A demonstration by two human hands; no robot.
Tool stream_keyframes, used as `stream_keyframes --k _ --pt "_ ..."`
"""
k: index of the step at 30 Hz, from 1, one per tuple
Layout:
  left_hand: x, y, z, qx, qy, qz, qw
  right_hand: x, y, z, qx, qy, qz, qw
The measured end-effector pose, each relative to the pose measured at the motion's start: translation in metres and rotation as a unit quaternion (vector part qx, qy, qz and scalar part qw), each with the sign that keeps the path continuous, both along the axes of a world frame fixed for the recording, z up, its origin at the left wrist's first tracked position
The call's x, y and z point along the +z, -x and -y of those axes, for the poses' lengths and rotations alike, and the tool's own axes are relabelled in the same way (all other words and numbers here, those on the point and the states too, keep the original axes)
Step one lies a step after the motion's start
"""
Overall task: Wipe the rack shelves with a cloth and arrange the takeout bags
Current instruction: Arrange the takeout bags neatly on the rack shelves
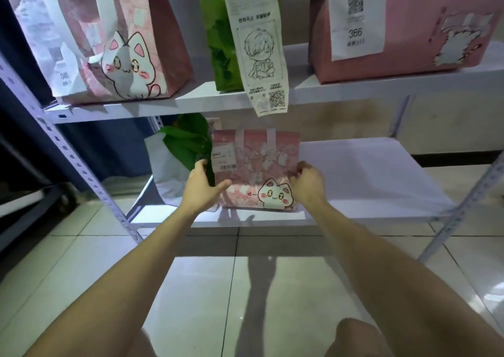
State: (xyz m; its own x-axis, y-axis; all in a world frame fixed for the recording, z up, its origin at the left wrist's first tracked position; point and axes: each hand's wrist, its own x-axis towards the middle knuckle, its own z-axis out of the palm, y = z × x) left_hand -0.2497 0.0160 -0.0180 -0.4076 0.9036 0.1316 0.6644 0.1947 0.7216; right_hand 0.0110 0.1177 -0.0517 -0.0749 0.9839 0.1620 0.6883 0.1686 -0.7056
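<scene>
Both hands grip one small pink cat bag (256, 165), which stands between them on the lower shelf (368, 171). The left hand (200, 186) curls round its left edge and the right hand (306, 182) pinches its right edge. One green bag (185, 144) stands just behind the left hand. Three bags stand above the hands on the upper shelf (327, 89).

We see matt paper bags (255, 169); a painted metal rack (174, 105), smooth; glossy tiled floor (207, 288); thin paper receipts (257, 43).
</scene>
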Motion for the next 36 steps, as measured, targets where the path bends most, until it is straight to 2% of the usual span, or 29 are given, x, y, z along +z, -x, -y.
stream_keyframes --k 3,7,9,12,17,22,24,28,30,36 --pt "-0.021 0.003 0.009 0.004 -0.01 0.097 0.995 -0.014 -0.006 0.003 -0.026 -0.009 -0.036 0.999" --pt "-0.032 0.007 0.017 -0.059 0.002 0.101 0.993 -0.035 -0.025 0.019 -0.024 -0.037 -0.066 0.997" --pt "-0.023 0.011 0.018 -0.054 -0.014 0.123 0.991 -0.039 -0.028 0.029 -0.008 -0.055 -0.066 0.996" --pt "-0.006 0.021 0.027 -0.067 -0.009 0.11 0.992 -0.035 -0.018 0.04 0.012 -0.06 -0.073 0.995" --pt "0.008 0.056 0.066 -0.008 -0.033 0.083 0.996 -0.021 0.018 0.052 0.046 -0.099 -0.102 0.989" --pt "0.033 0.072 0.118 -0.008 -0.081 0.188 0.979 -0.008 0.052 0.069 0.094 -0.17 -0.129 0.972" --pt "0.039 0.078 0.134 0.019 -0.083 0.169 0.982 -0.005 0.069 0.072 0.127 -0.153 -0.112 0.974" --pt "0.04 0.095 0.164 0.119 -0.11 0.134 0.978 0.0 0.123 0.072 0.214 -0.037 -0.04 0.975" --pt "0.039 0.105 0.178 0.147 -0.116 0.104 0.977 -0.001 0.147 0.073 0.245 -0.012 -0.029 0.969" --pt "0.043 0.141 0.206 0.197 -0.119 0.006 0.973 0.034 0.206 0.052 0.21 -0.121 0.001 0.97"
